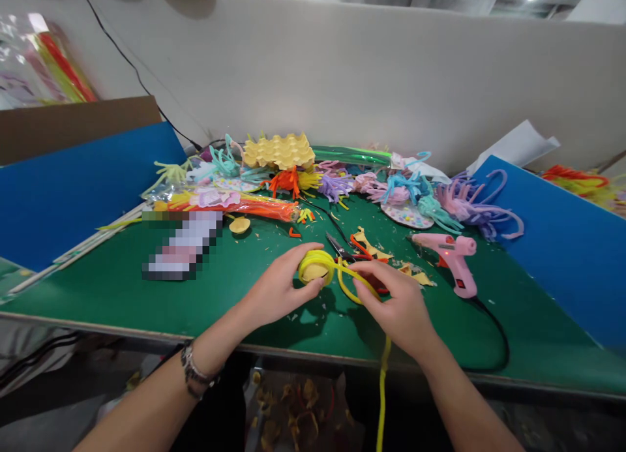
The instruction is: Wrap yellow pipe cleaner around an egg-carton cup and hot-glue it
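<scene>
My left hand [283,286] grips a small cup [315,271], pale yellow and egg-carton-like, with yellow pipe cleaner wound round its outside. From that cup a yellow pipe cleaner [384,393] runs to my right hand [394,302], which pinches it between thumb and fingers. Its loose end hangs past the table's front edge. Just beyond my hands lie scissors [339,246] with red handles, partly hidden by my right hand. A pink hot glue gun [452,259] rests to the right, its cord trailing off the front edge.
Bundles of coloured pipe cleaners [335,186] line the back, with a yellow egg carton [278,152] on top. A separate yellow cup [239,226] sits left of centre, near bagged orange pipe cleaners [259,207]. Blue panels [562,243] flank the green table [235,276]. Carton scraps [372,243] lie scattered.
</scene>
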